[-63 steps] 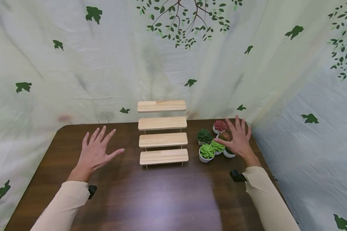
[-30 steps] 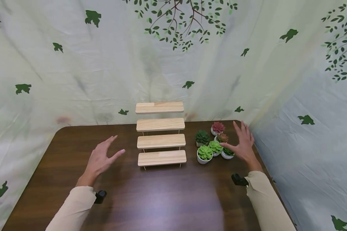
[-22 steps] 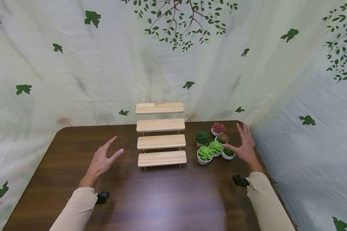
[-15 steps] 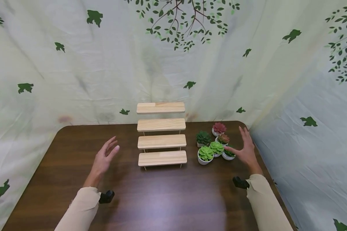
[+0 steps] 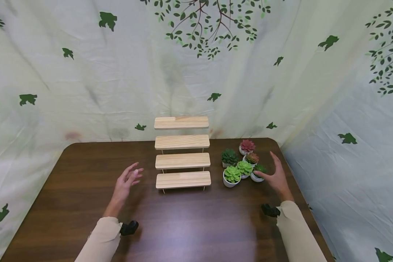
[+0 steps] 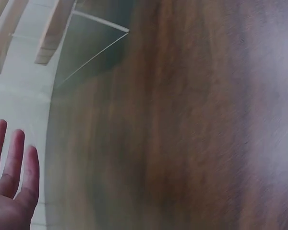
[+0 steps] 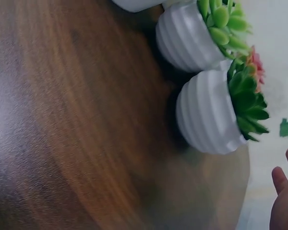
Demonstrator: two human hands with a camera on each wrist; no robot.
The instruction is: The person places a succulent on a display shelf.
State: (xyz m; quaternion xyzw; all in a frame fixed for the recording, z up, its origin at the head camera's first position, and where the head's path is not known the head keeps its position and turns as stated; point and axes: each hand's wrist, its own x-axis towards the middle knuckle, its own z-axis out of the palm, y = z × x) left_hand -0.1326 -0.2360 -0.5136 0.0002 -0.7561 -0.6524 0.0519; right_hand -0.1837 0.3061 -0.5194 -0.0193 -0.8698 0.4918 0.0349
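My right hand (image 5: 276, 178) hovers at the right edge of a cluster of potted succulents, thumb and fingers spread apart around the side of a dark green succulent (image 5: 260, 169). In the head view the thumb tip overlaps that plant; touch cannot be told. In the right wrist view its ribbed white pot (image 7: 209, 115) stands apart from the visible fingers. My left hand (image 5: 122, 187) is held above the table, left of a tiered wooden shelf (image 5: 183, 180), with loosely bent fingers and nothing in it. The left wrist view shows only several of its fingers (image 6: 12, 165).
Grouped with it are a red succulent (image 5: 247, 145), a brownish one (image 5: 251, 158), a deep green one (image 5: 229, 157) and two bright green ones, the nearer (image 5: 232, 174) in front. Behind the dark brown table (image 5: 183, 225) hangs a leaf-printed cloth (image 5: 124, 80).
My left hand has shifted right and nearer the shelf, its fingers less spread. The right hand has lowered slightly from above the plants to the cluster's right side. Shelf and plants stay in place.
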